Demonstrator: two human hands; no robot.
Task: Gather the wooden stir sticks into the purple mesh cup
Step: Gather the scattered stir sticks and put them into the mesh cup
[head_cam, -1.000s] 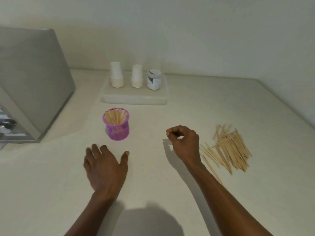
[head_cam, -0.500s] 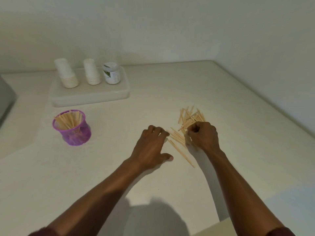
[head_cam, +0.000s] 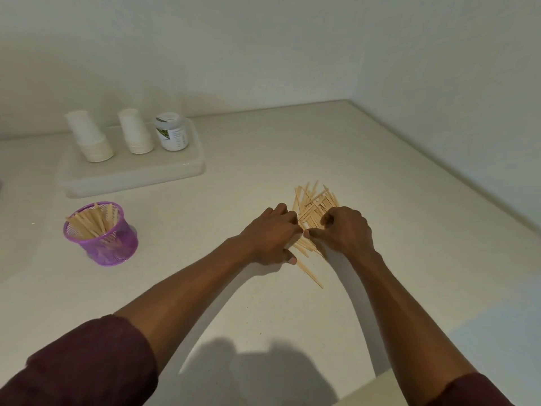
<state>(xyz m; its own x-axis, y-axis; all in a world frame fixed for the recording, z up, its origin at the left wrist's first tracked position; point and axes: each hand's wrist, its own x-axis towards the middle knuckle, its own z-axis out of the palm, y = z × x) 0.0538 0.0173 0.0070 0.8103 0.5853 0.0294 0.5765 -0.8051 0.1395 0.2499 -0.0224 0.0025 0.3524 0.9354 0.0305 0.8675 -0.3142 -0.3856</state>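
Half a second ago the left hand (head_cam: 270,235) lay flat on the counter (head_cam: 205,288), just short of the stray sticks. Now it has moved to the right and its bent fingers are on the near-left side of the pile of stir sticks (head_cam: 314,205), with the thumb spread on the counter. We cannot tell if these fingers already hold any stick. The right hand (head_cam: 347,232) was over the pile before and it stays there, its fingers curled down around some sticks. The two hands now touch each other at the thumb side.

The counter ends at the wall behind and at the wall on the right. The pile lies well apart from both. A bare stretch of counter lies between the hands and the purple mesh cup (head_cam: 108,244), which stands upright far to the left of the left hand, with many sticks in it.

Most of the pile shows beyond the knuckles, and a few sticks point out toward us under the left thumb.

Behind the cup a white tray (head_cam: 131,174) carries two stacks of paper cups (head_cam: 89,136) and a jar (head_cam: 171,131).
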